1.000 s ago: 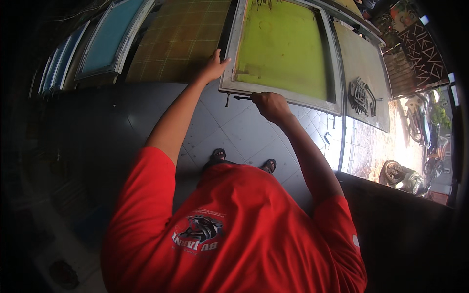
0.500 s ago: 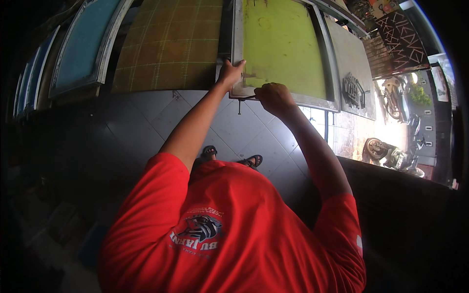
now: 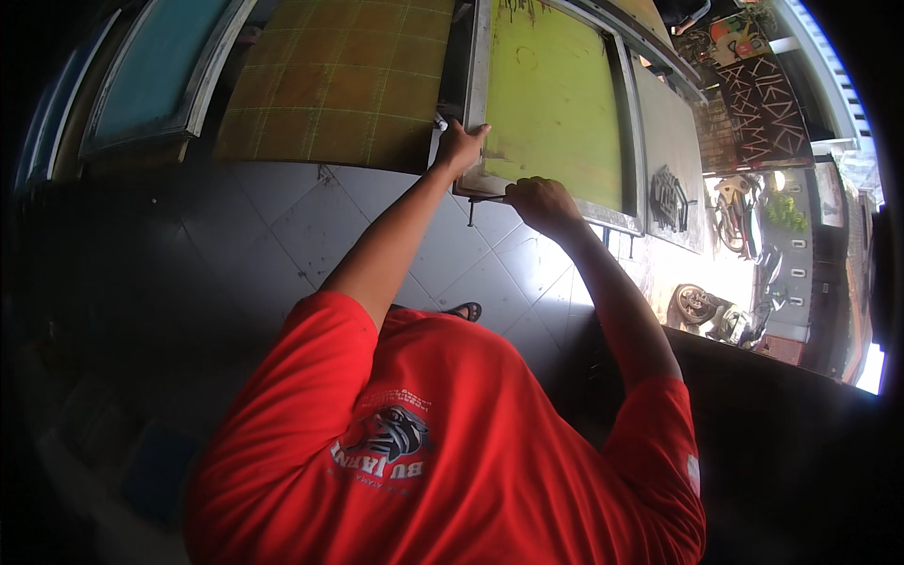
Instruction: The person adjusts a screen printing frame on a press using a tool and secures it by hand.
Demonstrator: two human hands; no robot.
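Both hands have slid closer together along the frame's lower edge since a second ago, the left moving from the outer side to the corner. Nearest the camera, the red short-sleeved shirt [image 3: 452, 452] fills the lower view, with a dark sandal [image 3: 464, 310] on the grey tiled floor [image 3: 282, 226] just beyond it. Further out, the left hand [image 3: 459, 148] grips the lower left corner of the metal-framed screen with yellow-green mesh [image 3: 556, 94], its fingers [image 3: 474, 132] wrapped over the rail. Just beside it, the right hand [image 3: 537, 201] is closed on a thin dark metal tool [image 3: 482, 200] held against the bottom rail; the fingers are curled tight around it. Judging by this, the work in hand looks like tightening or prying at the rail, and the next move calls for steady bracing from the left. Beyond stand an olive gridded panel [image 3: 330, 75] and a blue-meshed screen [image 3: 155, 71]; no containers show.
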